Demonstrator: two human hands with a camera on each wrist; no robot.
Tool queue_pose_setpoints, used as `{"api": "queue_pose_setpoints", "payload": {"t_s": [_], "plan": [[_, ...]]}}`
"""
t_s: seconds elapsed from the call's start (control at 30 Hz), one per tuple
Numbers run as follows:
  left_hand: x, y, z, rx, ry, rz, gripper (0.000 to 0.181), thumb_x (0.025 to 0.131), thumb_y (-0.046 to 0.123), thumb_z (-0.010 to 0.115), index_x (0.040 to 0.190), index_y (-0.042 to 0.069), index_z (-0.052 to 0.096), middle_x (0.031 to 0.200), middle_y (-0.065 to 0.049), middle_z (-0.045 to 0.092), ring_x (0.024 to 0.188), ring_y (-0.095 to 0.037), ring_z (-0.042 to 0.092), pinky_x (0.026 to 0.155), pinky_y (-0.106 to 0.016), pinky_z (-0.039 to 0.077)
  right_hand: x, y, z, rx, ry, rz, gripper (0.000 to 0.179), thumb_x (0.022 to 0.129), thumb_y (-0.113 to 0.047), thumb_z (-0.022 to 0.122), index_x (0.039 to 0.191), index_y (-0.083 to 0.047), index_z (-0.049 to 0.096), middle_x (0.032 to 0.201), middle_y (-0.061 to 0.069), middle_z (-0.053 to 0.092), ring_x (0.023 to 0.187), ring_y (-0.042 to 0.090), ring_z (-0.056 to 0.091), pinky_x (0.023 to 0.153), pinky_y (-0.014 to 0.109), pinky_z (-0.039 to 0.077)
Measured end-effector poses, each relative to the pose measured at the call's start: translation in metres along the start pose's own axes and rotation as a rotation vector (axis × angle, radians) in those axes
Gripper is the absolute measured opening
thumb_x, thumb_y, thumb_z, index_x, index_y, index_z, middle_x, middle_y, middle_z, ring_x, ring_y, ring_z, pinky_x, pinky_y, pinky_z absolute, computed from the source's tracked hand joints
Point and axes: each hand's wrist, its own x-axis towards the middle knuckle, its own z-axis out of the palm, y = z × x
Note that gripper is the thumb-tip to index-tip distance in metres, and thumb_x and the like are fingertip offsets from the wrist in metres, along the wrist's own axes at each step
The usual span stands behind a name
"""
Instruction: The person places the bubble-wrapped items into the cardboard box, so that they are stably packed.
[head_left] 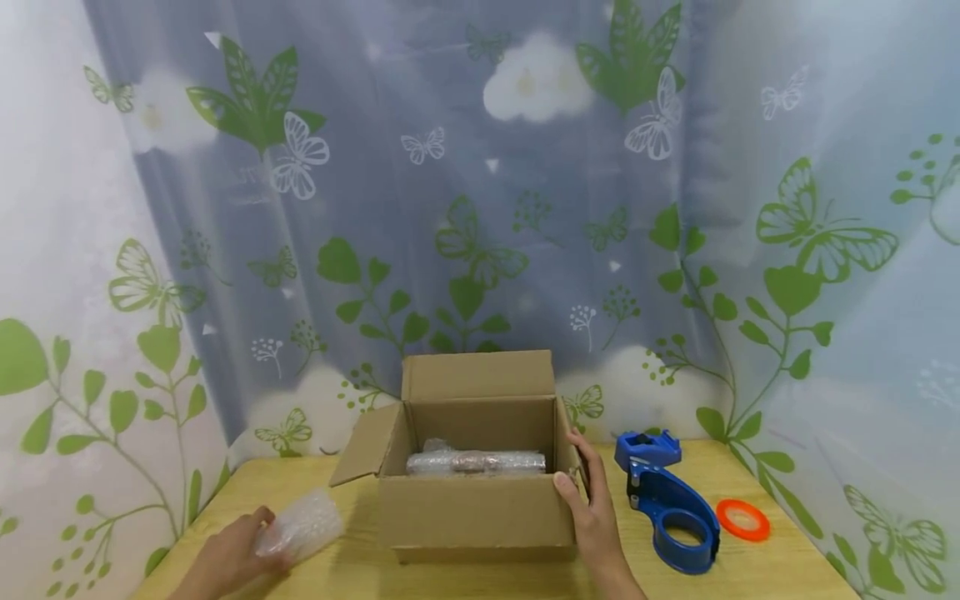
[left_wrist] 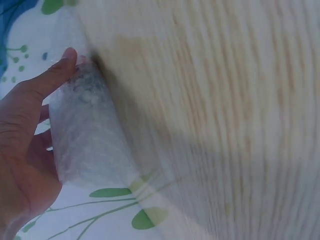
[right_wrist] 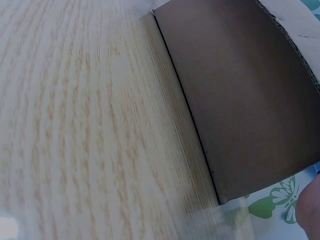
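My left hand (head_left: 243, 546) holds a bubble-wrapped bundle (head_left: 302, 527) low over the left side of the table. In the left wrist view the thumb lies across the top of this clear bundle (left_wrist: 90, 135), with fingers behind it; the wrap hides what is inside. An open cardboard box (head_left: 480, 512) stands in the middle, its back and left flaps folded outward. Inside lie bubble-wrapped rolls (head_left: 480, 462). My right hand (head_left: 596, 517) grips the box's right side, thumb at the front corner. The right wrist view shows the box wall (right_wrist: 235, 100) and a fingertip (right_wrist: 310, 207).
To the right of the box stand a small blue tape dispenser (head_left: 648, 451) and a larger blue hand-held tape dispenser (head_left: 678, 500). Beside them lies an orange tape roll (head_left: 742, 520). A patterned curtain (head_left: 480, 208) hangs behind the wooden table (head_left: 352, 575).
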Motion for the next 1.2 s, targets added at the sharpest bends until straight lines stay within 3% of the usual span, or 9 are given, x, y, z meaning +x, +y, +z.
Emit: {"api": "queue_pose_setpoints", "payload": {"t_s": [0.23, 0.4, 0.6, 0.73, 0.97, 1.2], "plan": [[-0.011, 0.005, -0.017, -0.075, 0.046, -0.013, 0.057, 0.076, 0.036, 0.092, 0.11, 0.0, 0.064, 0.095, -0.006, 0.068, 0.084, -0.021, 0.062, 0.07, -0.038, 0.051, -0.001, -0.001, 0.002, -0.006, 0.004, 0.001, 0.053, 0.107, -0.02, 0.058, 0.157, -0.023, 0.041, 0.169, 0.004, 0.029, 0.156, 0.035, 0.021, 0.119, 0.072, 0.018], [-0.013, 0.02, -0.045, -0.082, 0.14, 0.013, 0.062, 0.078, 0.035, 0.091, 0.114, -0.007, 0.064, 0.105, -0.021, 0.072, 0.094, -0.036, 0.069, 0.075, -0.047, 0.056, -0.001, 0.0, 0.001, -0.004, -0.003, 0.007, 0.053, 0.107, -0.02, 0.058, 0.157, -0.023, 0.041, 0.169, 0.004, 0.028, 0.156, 0.034, 0.022, 0.119, 0.071, 0.02], [-0.009, 0.046, -0.081, -0.07, 0.25, 0.079, 0.063, 0.081, 0.038, 0.089, 0.117, -0.008, 0.066, 0.11, -0.028, 0.071, 0.099, -0.048, 0.067, 0.082, -0.061, 0.055, 0.001, 0.001, 0.0, 0.003, -0.007, 0.006, 0.052, 0.108, -0.02, 0.057, 0.157, -0.025, 0.041, 0.169, 0.004, 0.027, 0.157, 0.032, 0.021, 0.121, 0.068, 0.019], [-0.004, 0.06, -0.103, -0.062, 0.254, 0.079, 0.069, 0.083, 0.041, 0.087, 0.125, -0.009, 0.063, 0.122, -0.035, 0.065, 0.113, -0.058, 0.059, 0.092, -0.068, 0.05, 0.002, 0.001, 0.0, -0.001, -0.01, 0.008, 0.052, 0.108, -0.02, 0.057, 0.157, -0.026, 0.041, 0.169, 0.004, 0.027, 0.157, 0.032, 0.019, 0.121, 0.07, 0.017], [0.007, 0.077, -0.133, -0.108, 0.236, 0.098, 0.077, 0.085, 0.044, 0.086, 0.138, -0.006, 0.06, 0.138, -0.034, 0.059, 0.124, -0.059, 0.053, 0.098, -0.07, 0.046, 0.001, 0.0, 0.001, -0.002, -0.01, 0.015, 0.052, 0.108, -0.022, 0.057, 0.157, -0.027, 0.04, 0.17, 0.003, 0.026, 0.157, 0.033, 0.019, 0.12, 0.069, 0.02], [0.011, 0.099, -0.148, -0.149, 0.203, 0.068, 0.081, 0.086, 0.054, 0.082, 0.146, 0.006, 0.058, 0.147, -0.026, 0.056, 0.132, -0.057, 0.049, 0.1, -0.073, 0.044, 0.0, -0.001, 0.001, 0.0, -0.012, 0.013, 0.052, 0.108, -0.02, 0.056, 0.157, -0.025, 0.039, 0.17, 0.004, 0.025, 0.156, 0.032, 0.024, 0.119, 0.065, 0.026]]}}
